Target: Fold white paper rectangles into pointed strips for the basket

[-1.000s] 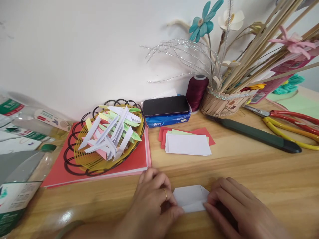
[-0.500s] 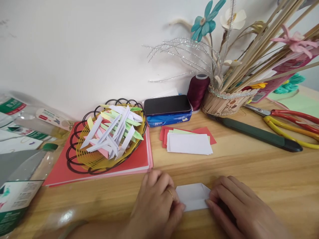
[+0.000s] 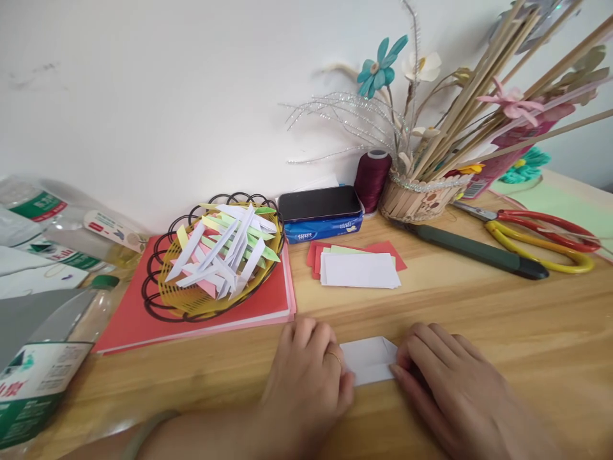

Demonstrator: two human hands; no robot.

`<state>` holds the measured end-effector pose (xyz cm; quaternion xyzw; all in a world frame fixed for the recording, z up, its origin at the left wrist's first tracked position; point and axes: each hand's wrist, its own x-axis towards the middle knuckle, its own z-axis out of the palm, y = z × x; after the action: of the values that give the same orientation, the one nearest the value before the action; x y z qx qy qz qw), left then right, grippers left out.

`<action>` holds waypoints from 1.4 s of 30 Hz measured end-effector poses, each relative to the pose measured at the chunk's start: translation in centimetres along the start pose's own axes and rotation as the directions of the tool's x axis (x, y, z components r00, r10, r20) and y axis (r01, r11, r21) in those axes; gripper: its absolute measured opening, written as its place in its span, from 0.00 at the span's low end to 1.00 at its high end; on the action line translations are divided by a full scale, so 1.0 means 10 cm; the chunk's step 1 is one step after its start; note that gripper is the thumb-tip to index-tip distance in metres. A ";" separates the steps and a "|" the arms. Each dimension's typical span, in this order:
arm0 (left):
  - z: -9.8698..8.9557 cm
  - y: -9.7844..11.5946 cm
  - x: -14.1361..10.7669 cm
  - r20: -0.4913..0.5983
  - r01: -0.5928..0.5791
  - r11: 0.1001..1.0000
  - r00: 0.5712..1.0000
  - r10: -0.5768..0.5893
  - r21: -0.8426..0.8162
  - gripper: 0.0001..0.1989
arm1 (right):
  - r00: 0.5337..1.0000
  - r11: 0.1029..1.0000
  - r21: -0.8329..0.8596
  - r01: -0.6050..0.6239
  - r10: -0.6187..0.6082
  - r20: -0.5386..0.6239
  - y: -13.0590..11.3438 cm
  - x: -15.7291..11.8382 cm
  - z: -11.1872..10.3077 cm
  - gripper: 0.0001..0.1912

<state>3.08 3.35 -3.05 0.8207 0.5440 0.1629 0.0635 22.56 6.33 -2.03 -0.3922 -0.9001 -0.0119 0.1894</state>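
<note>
A white slip of paper (image 3: 368, 361) lies on the wooden table, partly folded, with a slanted crease at its upper right corner. Its left end is pinched by my left hand (image 3: 309, 370), whose fingers are curled and wear a ring. At the other end, my right hand (image 3: 447, 383) grips the edge between thumb and bent fingers. Both fingertip contacts are partly hidden. Beyond the hands sits a small stack of white paper slips (image 3: 360, 269), with red slips (image 3: 389, 251) and a green one showing underneath.
Folded paper strips fill a yellow basket (image 3: 172, 305) on red paper sheets (image 3: 124, 316). Plastic bottles (image 3: 45, 377) stand at left. At the back are a phone (image 3: 320, 203) on a blue packet (image 3: 323, 230), purple thread (image 3: 372, 182), a flower pot (image 3: 416, 198), a dark-green tool (image 3: 472, 249) and scissors (image 3: 541, 236).
The camera view has shifted slightly. Both hands still hold the white paper slip at its ends, and the slip's folds look much the same.
</note>
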 end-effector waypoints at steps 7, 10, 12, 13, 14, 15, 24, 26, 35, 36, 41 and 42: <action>-0.02 0.02 -0.03 -0.048 -0.043 0.996 0.998 0.047 0.075 0.02 | 0.998 0.995 0.083 -0.050 0.046 0.046 -0.01 -0.03 -0.01 0.10; -0.01 0.01 -0.05 -0.094 -0.167 0.982 0.980 0.175 0.085 0.06 | 0.992 0.983 0.159 -0.090 0.075 0.099 0.02 -0.05 -0.01 0.09; 0.00 0.00 -0.06 -0.092 -0.215 0.972 0.970 0.224 0.095 0.07 | 0.985 0.973 0.194 -0.125 0.099 0.139 0.04 -0.07 -0.02 0.08; 0.01 0.00 -0.07 -0.087 -0.222 0.970 0.969 0.230 0.099 0.07 | 0.983 0.969 0.204 -0.136 0.106 0.151 0.05 -0.09 -0.02 0.08; 0.02 0.00 -0.07 -0.084 -0.221 0.970 0.970 0.230 0.104 0.07 | 0.981 0.968 0.209 -0.141 0.108 0.160 0.05 -0.10 -0.03 0.08; 0.04 0.00 -0.07 -0.086 -0.218 0.970 0.970 0.228 0.111 0.07 | 0.984 0.970 0.205 -0.130 0.100 0.150 0.04 -0.12 -0.04 0.08; 0.06 0.00 -0.13 -0.108 -0.325 0.908 0.926 0.362 0.263 0.10 | 0.959 0.956 -0.083 0.282 -0.284 -0.021 -0.14 -0.28 -0.21 0.18; 0.02 0.00 -0.18 -0.062 -0.399 0.847 0.893 0.446 0.352 0.12 | 0.958 0.952 -0.116 0.283 -0.286 -0.012 -0.14 -0.30 -0.21 0.18; -0.10 0.02 -0.38 -0.022 -0.458 0.728 0.839 0.543 0.510 0.11 | 0.958 0.943 -0.177 0.282 -0.286 0.002 -0.11 -0.36 -0.18 0.20; -0.11 0.03 -0.38 -0.013 -0.458 0.729 0.843 0.538 0.509 0.11 | 0.956 0.942 -0.168 0.289 -0.293 0.003 -0.10 -0.37 -0.18 0.20; -0.19 0.02 -0.36 0.056 -0.469 0.746 0.861 0.505 0.473 0.09 | 0.957 0.949 -0.136 0.286 -0.290 -0.017 -0.06 -0.40 -0.18 0.20; -0.21 0.02 -0.36 0.069 -0.466 0.753 0.867 0.494 0.465 0.08 | 0.958 0.951 -0.126 0.283 -0.287 -0.018 -0.06 -0.39 -0.18 0.20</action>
<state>1.28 -0.14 -1.76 0.9179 0.3396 0.0618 -0.1956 25.19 2.83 -1.64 -0.2686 -0.9413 -0.1010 0.1778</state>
